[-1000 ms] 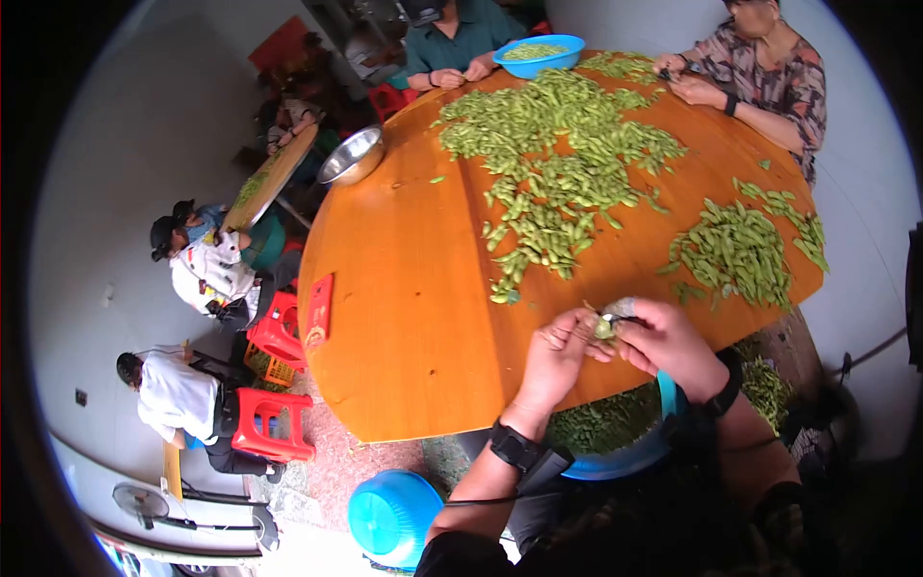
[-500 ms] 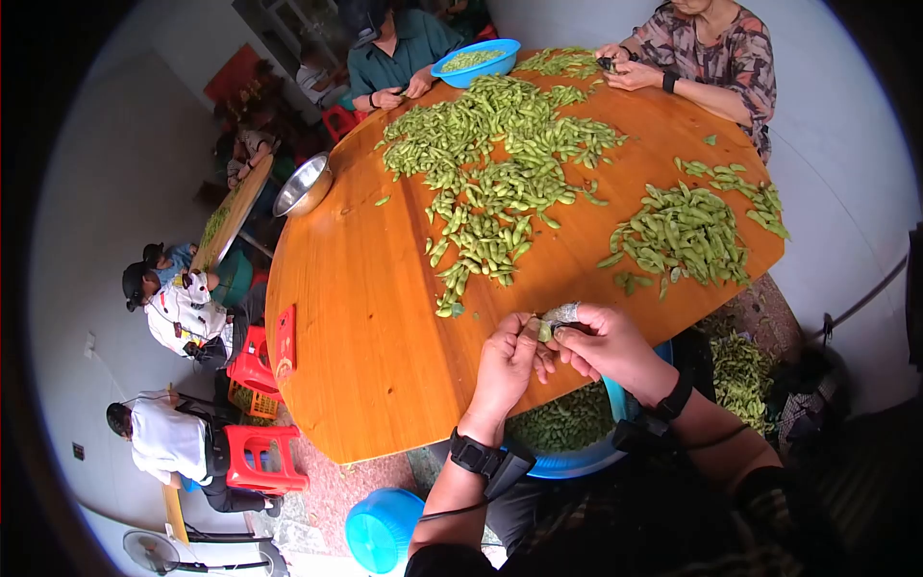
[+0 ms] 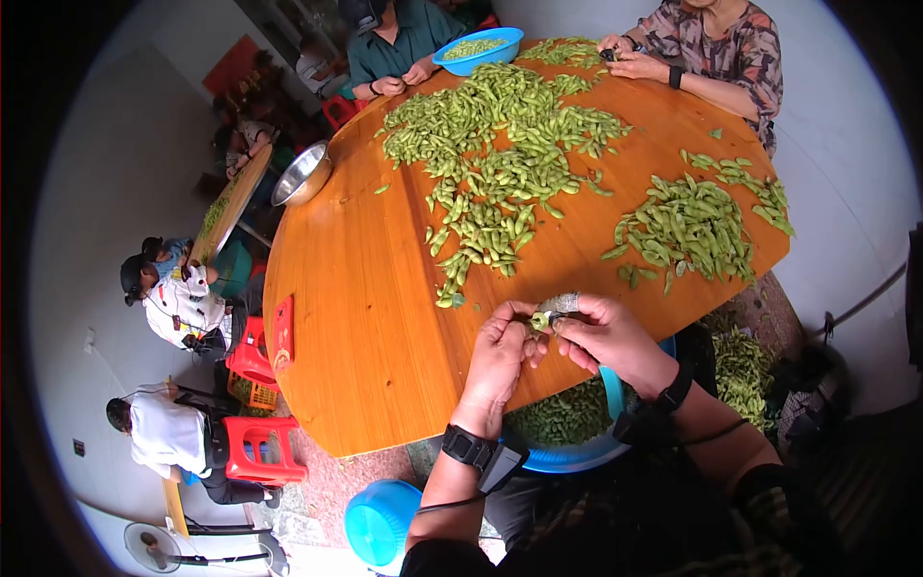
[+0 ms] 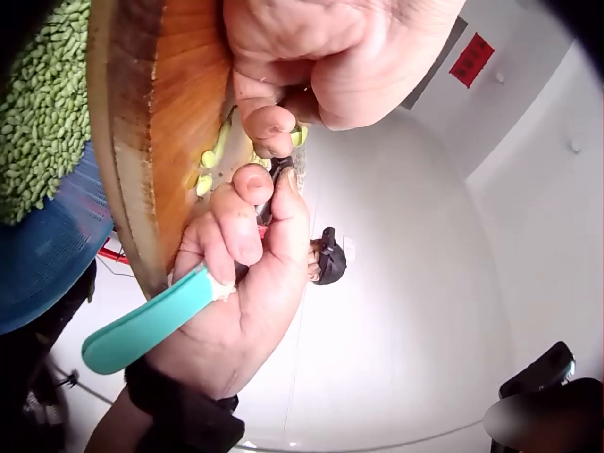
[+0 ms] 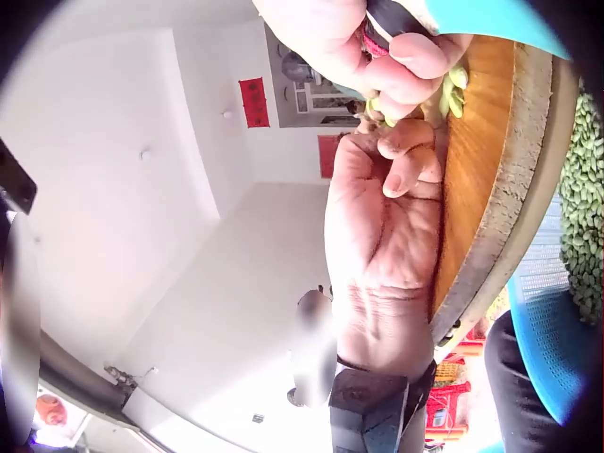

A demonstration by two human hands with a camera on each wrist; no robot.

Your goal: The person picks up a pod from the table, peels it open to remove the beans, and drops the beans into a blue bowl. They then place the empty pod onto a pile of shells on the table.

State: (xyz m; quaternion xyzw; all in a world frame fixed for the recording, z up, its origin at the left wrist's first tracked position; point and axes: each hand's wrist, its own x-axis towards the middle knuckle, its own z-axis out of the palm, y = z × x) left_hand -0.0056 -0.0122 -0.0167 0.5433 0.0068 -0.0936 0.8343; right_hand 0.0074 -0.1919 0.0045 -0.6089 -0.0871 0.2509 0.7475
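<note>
My left hand (image 3: 498,356) pinches a green soybean pod (image 3: 539,320) between thumb and fingers, above the near edge of the wooden table (image 3: 385,385). Right up against it, my right hand (image 3: 620,341) has its fingers curled round a tool whose flat teal handle (image 4: 151,321) sticks out from the palm. A dark part of this tool shows at the fingertips; its kind cannot be told. Silvery wrapping (image 3: 561,303) covers the right index finger. Below the hands, a blue basin (image 3: 586,454) full of shelled green beans (image 4: 42,113) is partly hidden by the forearms.
A large heap of pods (image 3: 500,144) covers the table's middle, with a smaller pile (image 3: 687,231) at right. A steel bowl (image 3: 302,175), a red packet (image 3: 283,332) and a blue bowl of beans (image 3: 478,48) stand around the edge. Two people sit across; another blue basin (image 3: 383,524) is on the floor.
The head view has swung, so the table and hands appear further left. Both hands stay together at the pod, which now shows more between the fingertips.
</note>
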